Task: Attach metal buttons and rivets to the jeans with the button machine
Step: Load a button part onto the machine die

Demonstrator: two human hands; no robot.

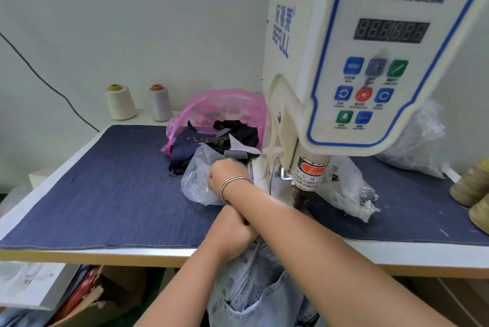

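The white servo button machine stands on the table, its punch head pointing down at the denim-covered top. Left of it lies a clear plastic bag of metal buttons. My right hand, with a bangle on the wrist, reaches across into that bag; its fingers are hidden inside. My left hand lies under the right forearm at the table's front edge, curled on the light-blue jeans, which hang down below the table.
A pink bag of dark fabric scraps sits behind the button bag. Two thread cones stand at the back left. More clear bags and tan thread cones lie right of the machine. A cardboard box sits under the table.
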